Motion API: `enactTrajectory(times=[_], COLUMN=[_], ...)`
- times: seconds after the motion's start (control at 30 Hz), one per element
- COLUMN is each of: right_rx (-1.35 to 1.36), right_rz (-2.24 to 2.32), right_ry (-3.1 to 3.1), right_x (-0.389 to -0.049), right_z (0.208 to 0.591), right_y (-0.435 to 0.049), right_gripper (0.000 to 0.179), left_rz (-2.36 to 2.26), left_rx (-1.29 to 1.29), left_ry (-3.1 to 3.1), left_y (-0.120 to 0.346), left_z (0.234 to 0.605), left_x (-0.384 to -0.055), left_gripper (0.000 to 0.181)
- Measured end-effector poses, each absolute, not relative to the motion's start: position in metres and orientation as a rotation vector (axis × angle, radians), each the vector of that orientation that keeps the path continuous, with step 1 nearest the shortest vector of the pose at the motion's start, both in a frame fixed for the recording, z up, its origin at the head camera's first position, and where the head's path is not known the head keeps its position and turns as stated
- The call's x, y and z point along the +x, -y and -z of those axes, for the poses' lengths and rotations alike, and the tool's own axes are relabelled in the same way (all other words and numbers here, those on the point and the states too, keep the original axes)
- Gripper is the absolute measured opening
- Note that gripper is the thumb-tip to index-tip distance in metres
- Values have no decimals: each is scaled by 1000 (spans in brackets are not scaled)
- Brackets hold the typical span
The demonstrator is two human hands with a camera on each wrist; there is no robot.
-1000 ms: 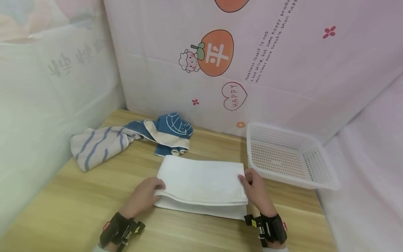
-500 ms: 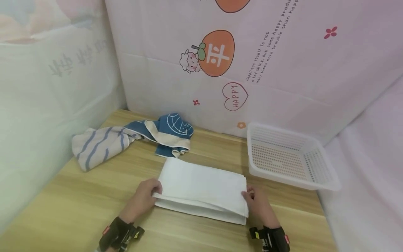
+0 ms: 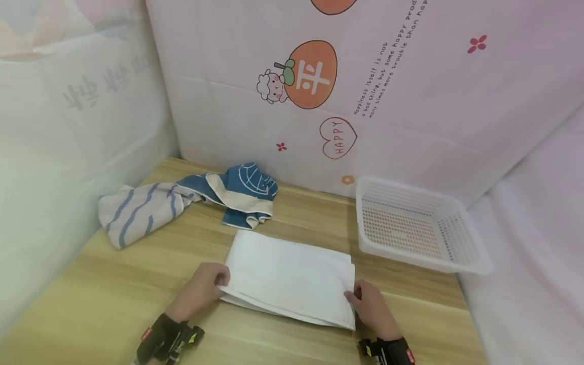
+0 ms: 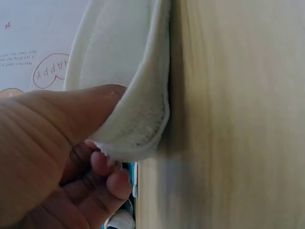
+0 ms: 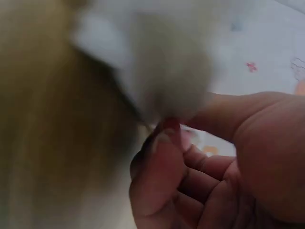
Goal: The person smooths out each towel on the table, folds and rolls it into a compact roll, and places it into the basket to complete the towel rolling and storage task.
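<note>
A white towel, folded into a rectangle, lies near the front of the wooden table. At its left end my left hand pinches the near corner of the upper layer. In the left wrist view that hand's thumb lies over the fold, with curled fingers underneath. My right hand pinches the towel's right edge between thumb and fingers. The right wrist view is blurred around the white cloth, but the thumb and index finger meet at its edge. The layers lie close together along the near side.
A crumpled blue and striped towel lies at the back left of the wooden table. At the back right stands a white plastic basket. Printed cloth hangs along the back and both sides.
The right hand has come toward the front, drawing the towel's right end down. The gap between the layers along the near edge has narrowed. The left hand keeps its grip and has shifted slightly.
</note>
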State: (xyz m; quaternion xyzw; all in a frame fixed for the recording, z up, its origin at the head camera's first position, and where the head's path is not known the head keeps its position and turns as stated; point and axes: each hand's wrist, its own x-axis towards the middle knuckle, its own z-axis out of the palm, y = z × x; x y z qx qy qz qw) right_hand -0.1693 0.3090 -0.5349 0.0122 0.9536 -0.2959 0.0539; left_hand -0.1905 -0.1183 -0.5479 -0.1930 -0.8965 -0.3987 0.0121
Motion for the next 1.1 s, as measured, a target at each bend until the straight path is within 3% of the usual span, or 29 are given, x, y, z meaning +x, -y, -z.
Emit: enactTrajectory(times=[0.13,0.23,0.5,0.7,0.97,1.1], right_rx=[61,42,-579,-678,-837,-727], right_rz=[882,922,964,757,551,421], right_ry=[-2944,-3018,-3026,-2908,-2917,-3064], right_x=[-169,-170,-170,-170,-215,-229], right_z=[540,535,532,532,532,533], right_y=[-308,-302,-270,-261,-268,-252], right_gripper=[19,32,47,51,52,44], left_rz=[1213,1166,1091,979,1041,1030], left_rx=[-561,-551,-637,-722,-564,-591], left_ry=[2866,2949,2846,2765,2920,2939], left_y=[122,125,117,104,97,94], left_z=[546,541,540,553,542,537], left_x=[-190,-189,-196,-193,-192,-195], left_gripper=[35,28,32,27,5,5])
